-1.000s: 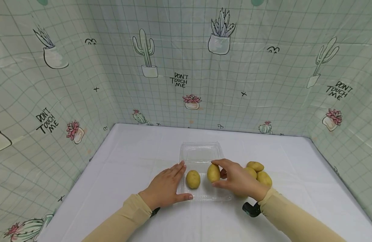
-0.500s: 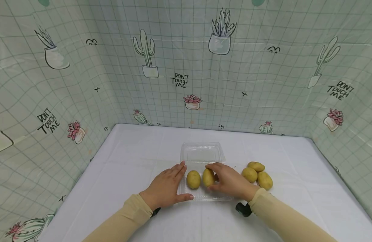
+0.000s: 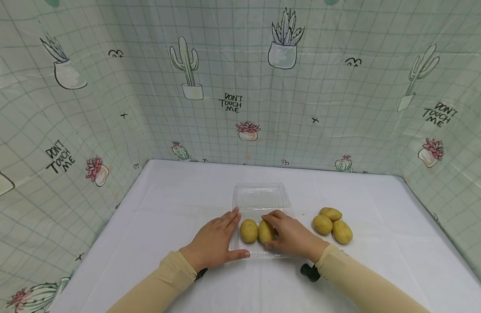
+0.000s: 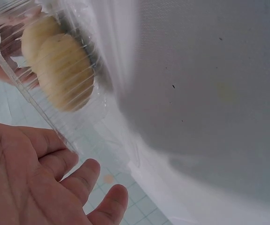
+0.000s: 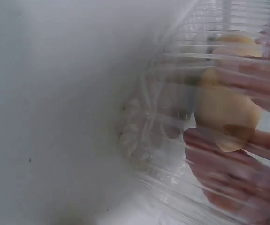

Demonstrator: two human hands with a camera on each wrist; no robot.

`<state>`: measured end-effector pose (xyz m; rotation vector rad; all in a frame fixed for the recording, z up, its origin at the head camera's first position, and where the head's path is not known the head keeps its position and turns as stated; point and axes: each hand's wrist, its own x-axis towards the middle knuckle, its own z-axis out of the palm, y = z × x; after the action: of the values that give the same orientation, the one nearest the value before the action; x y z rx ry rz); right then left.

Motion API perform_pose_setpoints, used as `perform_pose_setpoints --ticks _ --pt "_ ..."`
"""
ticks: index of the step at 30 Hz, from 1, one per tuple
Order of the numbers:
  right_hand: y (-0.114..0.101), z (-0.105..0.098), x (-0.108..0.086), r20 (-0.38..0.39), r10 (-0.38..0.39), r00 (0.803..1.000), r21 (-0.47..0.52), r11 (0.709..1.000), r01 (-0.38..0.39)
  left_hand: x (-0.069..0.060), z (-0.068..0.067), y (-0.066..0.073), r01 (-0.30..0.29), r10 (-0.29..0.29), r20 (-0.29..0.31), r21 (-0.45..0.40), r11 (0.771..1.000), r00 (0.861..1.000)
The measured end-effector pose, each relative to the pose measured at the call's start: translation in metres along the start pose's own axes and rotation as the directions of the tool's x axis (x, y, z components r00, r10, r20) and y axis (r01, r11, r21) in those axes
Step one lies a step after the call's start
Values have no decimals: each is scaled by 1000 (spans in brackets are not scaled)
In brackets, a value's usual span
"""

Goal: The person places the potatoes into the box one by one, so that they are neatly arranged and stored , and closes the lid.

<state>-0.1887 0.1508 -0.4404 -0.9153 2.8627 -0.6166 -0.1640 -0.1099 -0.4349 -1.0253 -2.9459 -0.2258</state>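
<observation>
A clear plastic container (image 3: pixel 260 253) lies with its lid (image 3: pixel 260 198) folded back behind it. In its base one potato (image 3: pixel 249 231) sits on the left, beside a second potato (image 3: pixel 266 232) that my right hand (image 3: pixel 293 234) grips between thumb and fingers. My left hand (image 3: pixel 213 243) rests with straight fingers along the container's left edge. Through the ribbed clear wall in the left wrist view, the near potato (image 4: pixel 65 72) shows next to my left hand (image 4: pixel 36 173). The right wrist view has the gripped potato (image 5: pixel 226 110) behind the plastic, with my right hand's fingers around it.
To the right of the container, three potatoes lie grouped on the white table (image 3: pixel 381 217): one at the back (image 3: pixel 330 213), one at the left (image 3: pixel 322 224) and one at the front right (image 3: pixel 342 232). A patterned cloth (image 3: pixel 264 87) hangs behind the table.
My right hand has moved left and down with its potato, from the container's right part to beside the other potato. The left hand has stayed at the container's edge.
</observation>
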Motion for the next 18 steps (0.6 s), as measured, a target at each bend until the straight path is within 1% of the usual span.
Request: perform_pose_setpoints --ticks 6,11,18 --pt "-2 2 0 1 5 1000 -21 1000 -5 0 1 -1 3 -3 3 4 1000 1000" --pt "-3 2 0 2 13 1000 -33 999 -13 0 1 -1 -6 6 -10 2 1000 1000" --pt "-8 -3 -2 3 27 1000 -101 994 -27 0 1 -2 -9 9 -12 0 1000 1000"
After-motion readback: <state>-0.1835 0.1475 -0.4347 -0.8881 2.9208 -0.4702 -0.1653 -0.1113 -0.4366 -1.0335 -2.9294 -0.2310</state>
